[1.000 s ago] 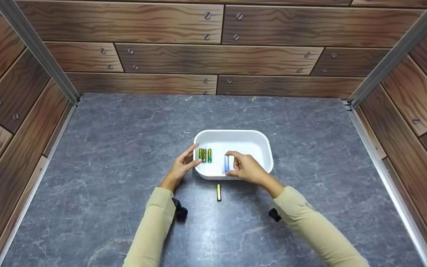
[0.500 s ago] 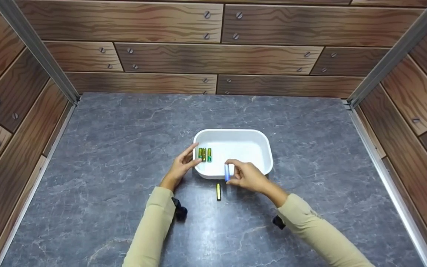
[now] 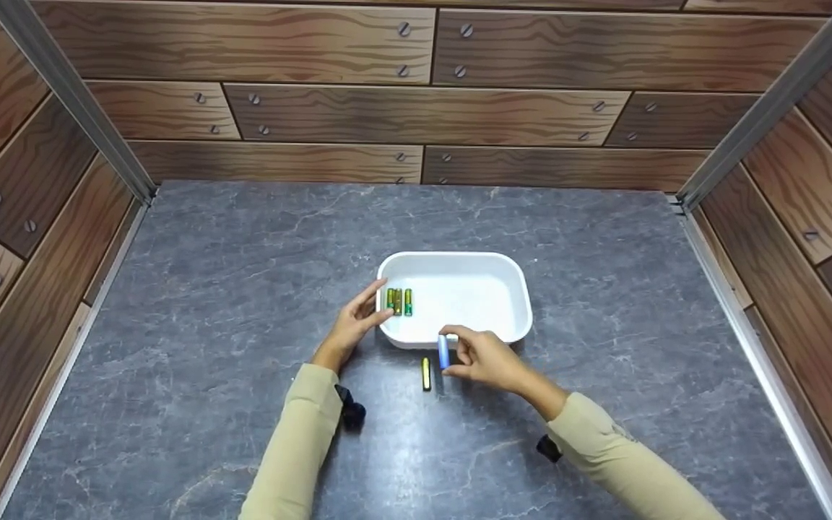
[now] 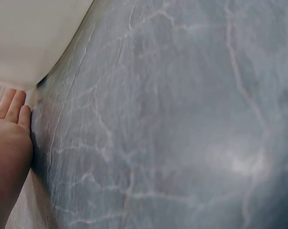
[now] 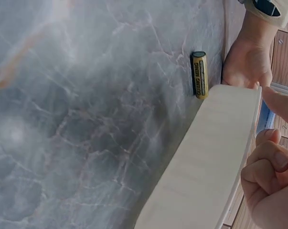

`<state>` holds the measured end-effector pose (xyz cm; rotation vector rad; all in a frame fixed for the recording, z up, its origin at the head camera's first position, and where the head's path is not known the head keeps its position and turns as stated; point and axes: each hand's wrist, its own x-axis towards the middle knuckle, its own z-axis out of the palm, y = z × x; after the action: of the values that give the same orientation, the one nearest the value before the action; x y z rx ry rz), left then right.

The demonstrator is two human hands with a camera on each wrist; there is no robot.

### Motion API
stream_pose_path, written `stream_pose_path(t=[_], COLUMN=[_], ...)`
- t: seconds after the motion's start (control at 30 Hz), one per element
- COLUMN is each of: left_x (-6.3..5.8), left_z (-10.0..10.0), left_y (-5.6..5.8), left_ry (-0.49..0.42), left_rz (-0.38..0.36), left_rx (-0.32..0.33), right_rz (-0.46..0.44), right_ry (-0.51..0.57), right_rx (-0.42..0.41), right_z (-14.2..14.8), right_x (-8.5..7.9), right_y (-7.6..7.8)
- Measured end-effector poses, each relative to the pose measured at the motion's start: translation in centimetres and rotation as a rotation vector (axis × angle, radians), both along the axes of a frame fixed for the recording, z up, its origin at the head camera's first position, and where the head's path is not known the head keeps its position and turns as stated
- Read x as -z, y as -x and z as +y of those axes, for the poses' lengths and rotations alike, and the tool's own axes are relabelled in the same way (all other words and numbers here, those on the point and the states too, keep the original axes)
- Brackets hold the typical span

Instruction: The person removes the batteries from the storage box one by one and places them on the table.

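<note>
A blue cylindrical battery (image 3: 443,352) is pinched at its two ends between the thumb and index finger of my right hand (image 3: 492,359), just over the near rim of the white plastic tub (image 3: 459,345). In the right wrist view the tub's wall partly hides this blue battery (image 5: 265,118). My left hand (image 3: 349,326) rests against the tub's left side, thumb over the rim and fingers extended along the wall. Several green-and-gold batteries (image 3: 399,302) lie side by side inside, at the left end. A gold-and-black battery (image 3: 426,374) lies on the table in front of the tub.
The grey marbled table (image 3: 257,274) carries the tub near its middle. Wood-patterned panels (image 3: 416,115) enclose it at the back and both sides, with metal posts (image 3: 73,101) at the back corners.
My right hand has drawn back toward the person, bringing the blue battery from over the tub's inside to its near rim. The left hand and the other batteries stay in place.
</note>
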<state>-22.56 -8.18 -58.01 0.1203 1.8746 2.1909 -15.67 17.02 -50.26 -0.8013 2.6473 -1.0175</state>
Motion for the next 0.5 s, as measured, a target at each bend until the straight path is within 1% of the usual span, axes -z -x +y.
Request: stream_pose_path(t=[0.23,0.4,0.5], left_x=[0.0,-0.1,-0.1], left_z=[0.0,0.0,-0.1], left_y=[-0.1,-0.2,-0.2], left_ry=[-0.017,-0.019,-0.020], left_rz=[0.000,0.008,0.002], left_rx=[0.008,0.010,0.007], right_rz=[-0.008,0.023,0.012], right_ry=[0.011,-0.016,-0.025], right_rx=[-0.011,-0.027,-0.016], right_z=[0.3,0.3,0.3], right_x=[0.3,0.8,1.1], right_y=[-0.8,-1.2,-1.5])
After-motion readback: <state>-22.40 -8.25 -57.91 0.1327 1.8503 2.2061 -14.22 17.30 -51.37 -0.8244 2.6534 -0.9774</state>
